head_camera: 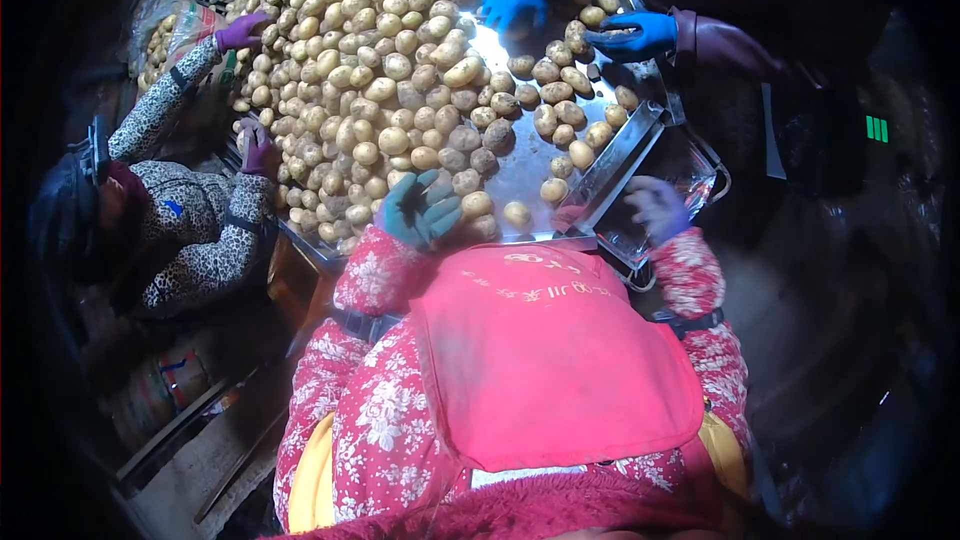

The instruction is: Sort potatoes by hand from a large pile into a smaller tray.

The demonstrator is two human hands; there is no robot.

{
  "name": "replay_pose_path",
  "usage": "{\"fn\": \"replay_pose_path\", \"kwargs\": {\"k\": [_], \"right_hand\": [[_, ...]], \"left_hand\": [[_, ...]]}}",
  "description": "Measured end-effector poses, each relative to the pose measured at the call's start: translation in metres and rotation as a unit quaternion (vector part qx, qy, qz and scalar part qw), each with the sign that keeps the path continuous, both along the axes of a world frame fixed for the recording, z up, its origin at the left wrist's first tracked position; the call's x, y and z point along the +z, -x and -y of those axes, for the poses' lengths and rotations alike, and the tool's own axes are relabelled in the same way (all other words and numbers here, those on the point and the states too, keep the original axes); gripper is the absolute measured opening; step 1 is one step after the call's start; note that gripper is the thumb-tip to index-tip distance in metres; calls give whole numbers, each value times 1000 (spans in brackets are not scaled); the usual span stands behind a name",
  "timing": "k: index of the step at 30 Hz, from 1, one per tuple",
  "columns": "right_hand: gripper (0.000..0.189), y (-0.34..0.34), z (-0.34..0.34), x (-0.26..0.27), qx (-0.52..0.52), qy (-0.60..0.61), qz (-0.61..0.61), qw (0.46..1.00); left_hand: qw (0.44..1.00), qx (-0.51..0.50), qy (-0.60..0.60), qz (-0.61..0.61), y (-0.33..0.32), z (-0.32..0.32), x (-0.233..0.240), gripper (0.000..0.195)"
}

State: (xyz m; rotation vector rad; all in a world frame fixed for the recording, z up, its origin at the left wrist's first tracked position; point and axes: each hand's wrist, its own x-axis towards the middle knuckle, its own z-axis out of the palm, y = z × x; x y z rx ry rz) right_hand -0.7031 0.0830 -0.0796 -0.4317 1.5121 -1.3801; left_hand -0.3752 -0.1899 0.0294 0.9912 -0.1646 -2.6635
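Many potatoes (394, 139) lie heaped on a shiny metal sorting table (517, 165). My left hand (421, 208), in a teal-palmed glove, is at the near edge of the heap. Its palm is turned up with the fingers slightly curled, and no potato shows in it. Just right of it a single potato (517, 214) rests on bare metal. My right hand (658, 208), in a purple-grey glove, is beyond the table's right rim. It looks blurred, fingers apart and nothing visible in them, over a plastic-lined opening (626, 236) beside a metal side plate (616, 165).
Across the table, a co-worker's blue-gloved hands (636, 36) are among potatoes. At left, another person's purple-gloved hands (257, 146) touch the heap. A sack with potatoes (159, 41) stands behind that person. A metal frame with a hose or cord (721, 176) borders the right side.
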Motion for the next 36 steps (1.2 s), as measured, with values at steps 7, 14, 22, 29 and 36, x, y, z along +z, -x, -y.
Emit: {"fn": "replay_pose_path", "kwargs": {"k": [7, 14, 22, 29, 36], "right_hand": [[41, -93, 110, 63, 380, -65, -555, 737], [57, -121, 127, 67, 387, -91, -601, 693], [59, -150, 144, 38, 295, -94, -159, 937], [54, -165, 194, 53, 432, 115, -557, 700], [34, -126, 164, 44, 427, 32, -524, 737]], "left_hand": [[996, -3, 28, 81, -23, -14, -7, 41], [985, 42, 21, 165, -59, -18, -4, 46], [988, 16, -48, 146, -73, -19, -16, 48], [997, -46, -48, -47, -96, -13, -37, 41], [997, 49, 38, 35, -147, 4, -86, 39]]}}
